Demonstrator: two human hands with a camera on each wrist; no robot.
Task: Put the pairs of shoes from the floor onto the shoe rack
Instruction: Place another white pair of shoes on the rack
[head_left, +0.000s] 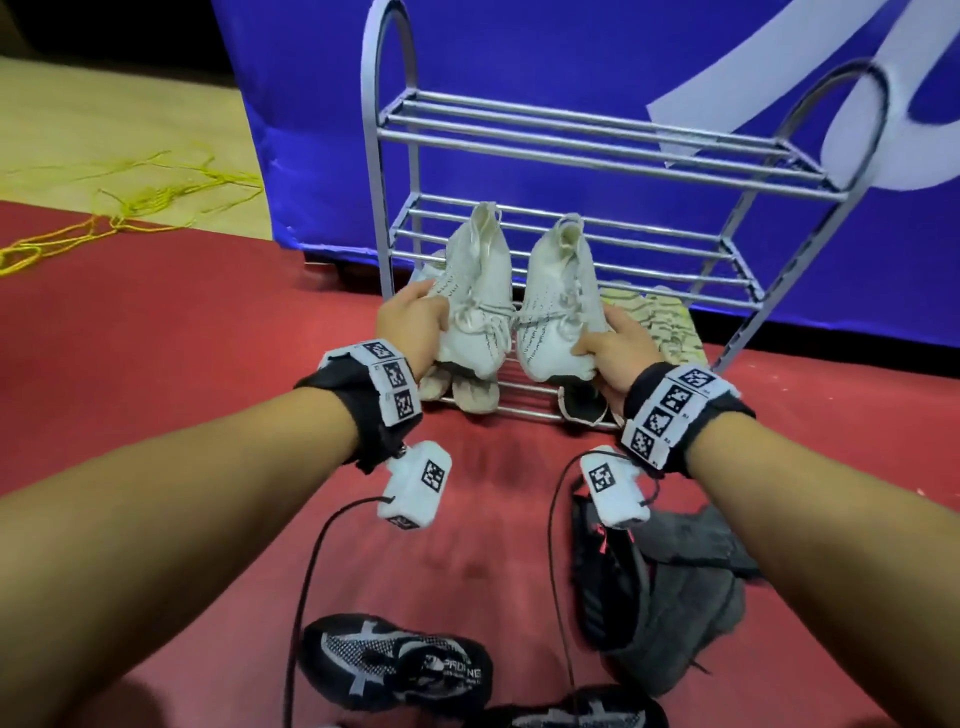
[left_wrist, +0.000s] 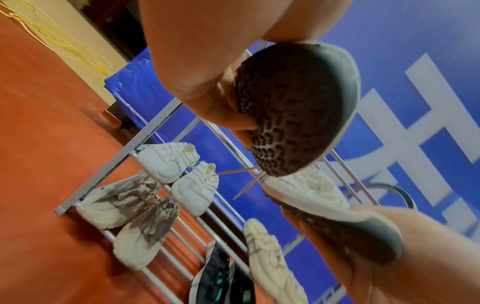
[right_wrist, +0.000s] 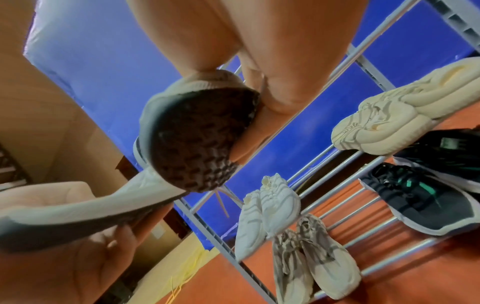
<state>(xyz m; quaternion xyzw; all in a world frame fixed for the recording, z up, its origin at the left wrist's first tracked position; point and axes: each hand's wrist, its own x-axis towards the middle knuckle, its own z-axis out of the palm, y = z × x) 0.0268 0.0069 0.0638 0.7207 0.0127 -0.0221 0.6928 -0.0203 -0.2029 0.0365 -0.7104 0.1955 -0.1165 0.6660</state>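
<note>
Two white sneakers: being held up, one per hand.
Left hand (head_left: 410, 322): gripping left sneaker (head_left: 475, 291).
Right hand (head_left: 621, 353): gripping right sneaker (head_left: 558, 296).
Shoe rack (head_left: 597, 140): standing just beyond both hands.

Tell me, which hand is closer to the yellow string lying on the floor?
Left. The left hand, gripping a white knit sneaker, is on the same side as the yellow string. The right hand, holding the other white sneaker, is farther across.

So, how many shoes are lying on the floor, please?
4: a black-and-grey shoe bottom left, its mate at the bottom edge, a black-and-red shoe, a grey shoe beside it. Others may be hidden.
</note>
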